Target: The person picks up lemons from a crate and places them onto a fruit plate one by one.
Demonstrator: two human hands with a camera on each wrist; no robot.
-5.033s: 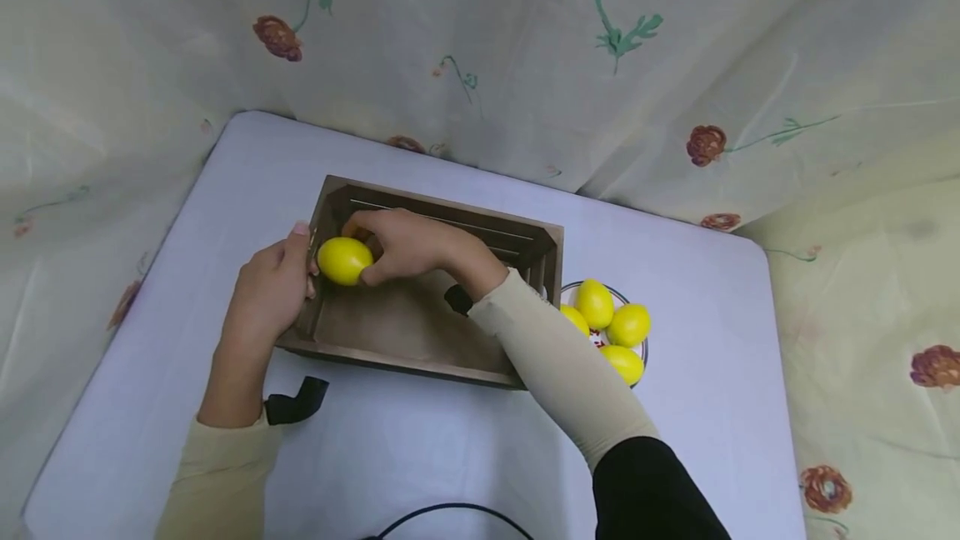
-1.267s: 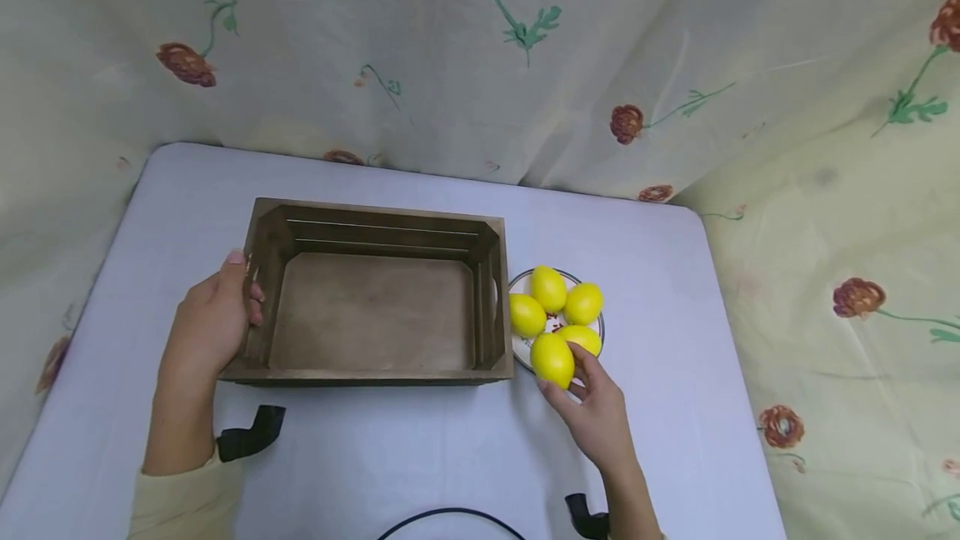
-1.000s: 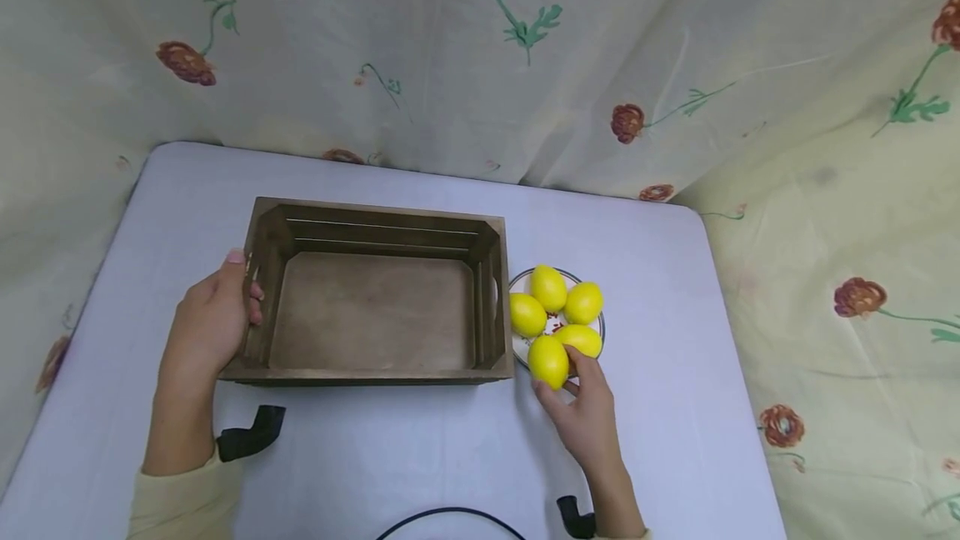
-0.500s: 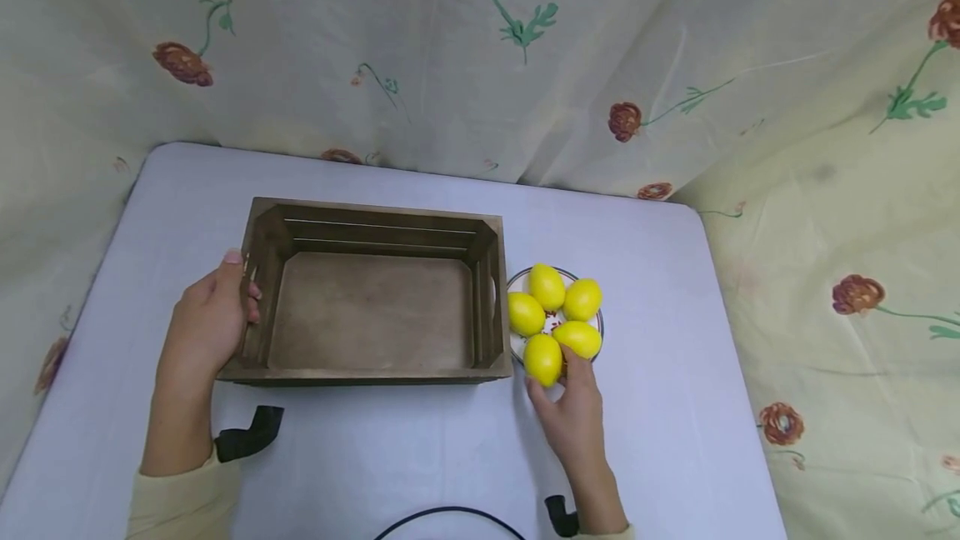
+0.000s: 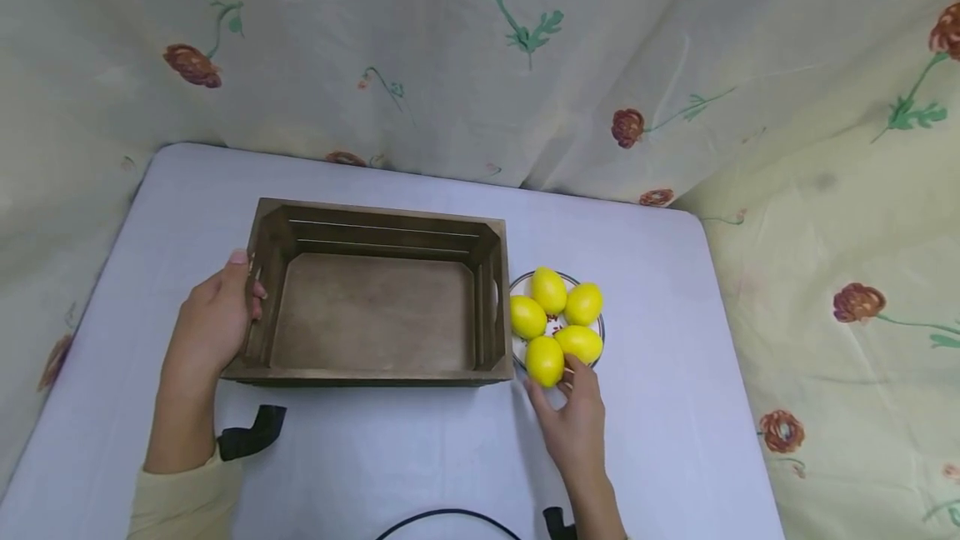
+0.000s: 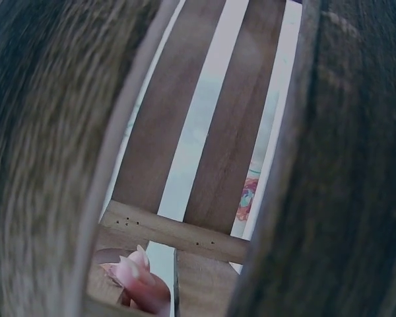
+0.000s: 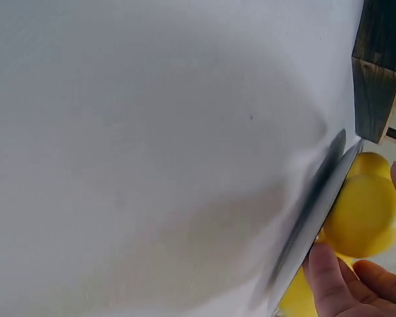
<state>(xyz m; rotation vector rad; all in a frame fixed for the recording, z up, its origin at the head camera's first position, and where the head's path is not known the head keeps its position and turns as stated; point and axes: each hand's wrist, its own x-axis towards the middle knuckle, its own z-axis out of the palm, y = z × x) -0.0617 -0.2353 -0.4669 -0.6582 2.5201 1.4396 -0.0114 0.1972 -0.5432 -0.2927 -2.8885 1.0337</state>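
Observation:
A brown wooden crate [image 5: 375, 315] stands on the white-covered table, its inside bare. My left hand [image 5: 210, 323] grips the crate's left end, with fingertips [image 6: 142, 281] reaching through the handle slot. Right of the crate is a round plate [image 5: 519, 348] with a dark rim, bearing several yellow lemons. The nearest lemon [image 5: 544, 361] sits at the plate's front edge. Around it my right hand [image 5: 573, 419] is spread, thumb at its lower left and fingers at its right, with slight gaps seen. In the right wrist view, that lemon [image 7: 364, 216] lies between thumb and fingers.
Other lemons [image 5: 549, 290] are grouped on the plate, close to the crate's right end. A black cable [image 5: 450, 511] curves over the table's front. Black pieces [image 5: 251, 433] are worn at both wrists. A flowered curtain [image 5: 360, 48] hangs behind the table.
Earlier my right hand held a lemon inside the crate's left part. Then it carried a lemon to the plate's front, lowered it there and loosened its fingers. My left hand stayed on the crate.

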